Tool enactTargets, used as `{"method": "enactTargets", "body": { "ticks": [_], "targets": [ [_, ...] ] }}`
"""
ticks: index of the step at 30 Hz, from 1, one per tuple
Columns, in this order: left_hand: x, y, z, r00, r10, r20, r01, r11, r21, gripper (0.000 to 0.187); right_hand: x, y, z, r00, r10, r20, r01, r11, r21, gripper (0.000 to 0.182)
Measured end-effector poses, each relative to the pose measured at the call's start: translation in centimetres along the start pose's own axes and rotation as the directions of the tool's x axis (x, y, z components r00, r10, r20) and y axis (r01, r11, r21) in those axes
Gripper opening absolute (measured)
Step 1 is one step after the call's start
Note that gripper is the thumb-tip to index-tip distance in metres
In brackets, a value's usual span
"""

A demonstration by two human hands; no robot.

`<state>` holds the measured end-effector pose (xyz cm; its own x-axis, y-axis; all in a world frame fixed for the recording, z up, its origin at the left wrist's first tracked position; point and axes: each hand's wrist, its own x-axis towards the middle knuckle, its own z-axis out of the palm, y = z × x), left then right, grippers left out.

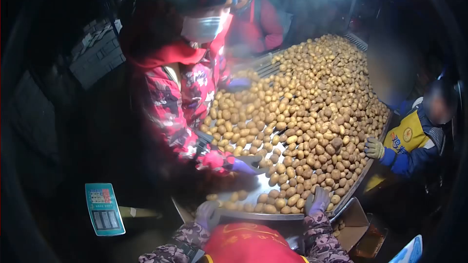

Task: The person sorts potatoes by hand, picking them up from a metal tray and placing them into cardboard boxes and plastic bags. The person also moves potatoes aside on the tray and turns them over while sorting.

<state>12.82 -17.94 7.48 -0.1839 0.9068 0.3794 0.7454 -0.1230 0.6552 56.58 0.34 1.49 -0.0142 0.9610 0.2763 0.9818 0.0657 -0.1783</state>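
Observation:
Many potatoes (317, 112) are heaped on a metal sorting table (261, 190). My left hand (207, 214), in a grey-purple glove, is at the table's near edge, beside a few potatoes at the lower left; its fingers are blurred and its grip is unclear. Gloved as well, my right hand (318, 200) rests against potatoes near the lower right edge, fingers apart. Camouflage sleeves and a red apron show below. A co-worker's purple-gloved hand (248, 164) reaches over the potatoes from the left.
A masked co-worker (180, 87) in a pink patterned jacket leans over the left side. Another person in red stands behind. At the right, a person's gloved hand (374, 148) touches the table edge. A teal scale display (105, 209) is lower left; a cardboard box (352, 229) lower right.

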Motion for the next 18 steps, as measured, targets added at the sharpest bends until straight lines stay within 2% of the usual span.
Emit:
{"method": "enactTargets", "body": {
  "ticks": [2, 3, 5, 8, 9, 11, 13, 14, 17, 18],
  "targets": [
    [0.0, -1.7, 0.2, 0.992, 0.046, -0.116, -0.037, 0.996, 0.077, 0.032, -0.3, -0.8, -0.4, 1.0, 0.003, -0.014, -0.003, 1.0, 0.002, 0.052],
    [0.3, -2.2, 0.2, 0.993, 0.046, -0.105, -0.038, 0.997, 0.069, 0.034, 0.0, -0.9, -0.8, 1.0, 0.008, -0.027, -0.008, 1.0, -0.001, 0.051],
    [0.3, -2.9, 0.8, 0.996, 0.036, -0.08, -0.033, 0.999, 0.043, 0.04, 0.2, 0.1, -0.6, 0.997, 0.039, 0.06, -0.041, 0.998, 0.037, 0.051],
    [0.5, -3.7, 2.3, 0.997, 0.044, 0.056, -0.045, 0.999, 0.009, 0.05, 0.2, 1.9, 1.5, 0.998, 0.025, 0.065, -0.026, 0.999, 0.027, 0.051],
    [1.9, -1.9, 1.8, 0.995, 0.08, 0.063, -0.084, 0.994, 0.062, 0.043, 0.2, 0.5, 0.5, 0.999, 0.028, 0.042, -0.028, 1.0, -0.007, 0.052],
    [3.5, -0.1, 2.3, 0.98, -0.011, 0.201, -0.021, 0.987, 0.157, 0.055, 0.1, -0.6, -0.3, 0.999, 0.042, 0.029, -0.041, 0.999, -0.033, 0.052],
    [5.2, 2.3, 2.7, 0.953, 0.055, 0.298, -0.128, 0.964, 0.234, 0.056, 0.4, -0.7, -0.4, 0.997, 0.06, 0.04, -0.06, 0.998, -0.016, 0.052],
    [5.9, 2.9, 2.8, 0.935, 0.088, 0.344, -0.187, 0.946, 0.265, 0.056, 0.7, -0.6, -0.6, 0.995, 0.067, 0.078, -0.068, 0.998, 0.009, 0.053],
    [6.4, 3.0, 2.5, 0.798, -0.024, 0.603, -0.195, 0.935, 0.295, 0.055, 0.5, -0.7, -0.4, 0.999, 0.033, -0.001, -0.033, 0.999, -0.025, 0.052],
    [6.7, 3.3, 1.5, 0.782, -0.091, 0.616, -0.137, 0.94, 0.313, 0.053, 0.6, -0.8, -0.4, 1.0, 0.009, 0.006, -0.008, 1.0, -0.017, 0.052]
  ]
}}
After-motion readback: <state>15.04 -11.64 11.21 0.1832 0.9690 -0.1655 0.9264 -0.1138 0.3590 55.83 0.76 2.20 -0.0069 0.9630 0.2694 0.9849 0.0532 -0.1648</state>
